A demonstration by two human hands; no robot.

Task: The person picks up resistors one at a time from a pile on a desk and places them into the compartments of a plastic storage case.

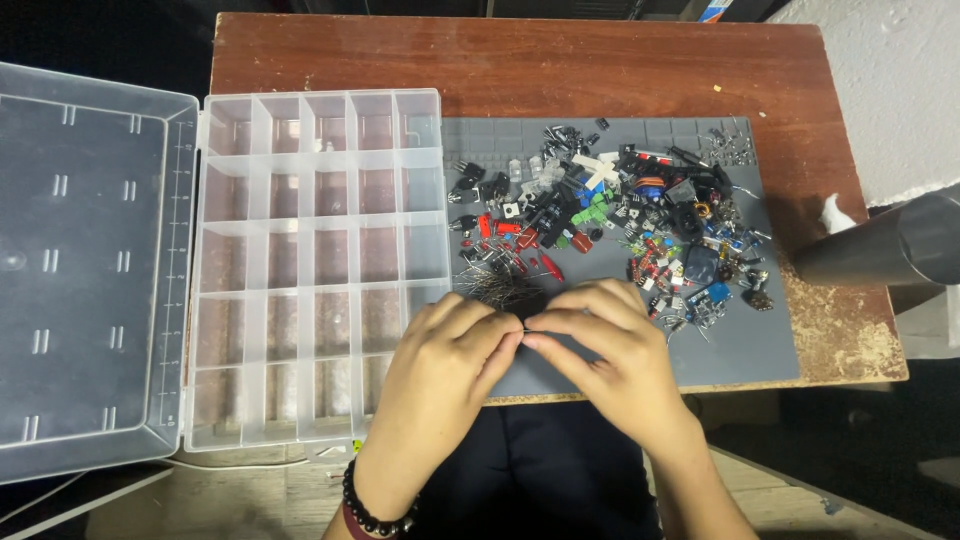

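Observation:
My left hand (440, 365) and my right hand (610, 350) meet fingertip to fingertip over the near edge of a grey work mat (740, 340). Between the pinched fingertips I see a thin wire-legged component (522, 331), gripped from both sides. Just beyond the fingers lies a bunch of similar thin leaded parts (505, 288). A big heap of mixed small electronic components (620, 220), red, black, blue, green and white, covers the mat's middle. A dark bead bracelet is on my left wrist.
A clear plastic compartment organizer (320, 260) lies open left of the mat, its lid (90, 270) folded out further left. All rest on a worn brown wooden table (520, 65). A dark grey tube (880, 250) pokes in at the right.

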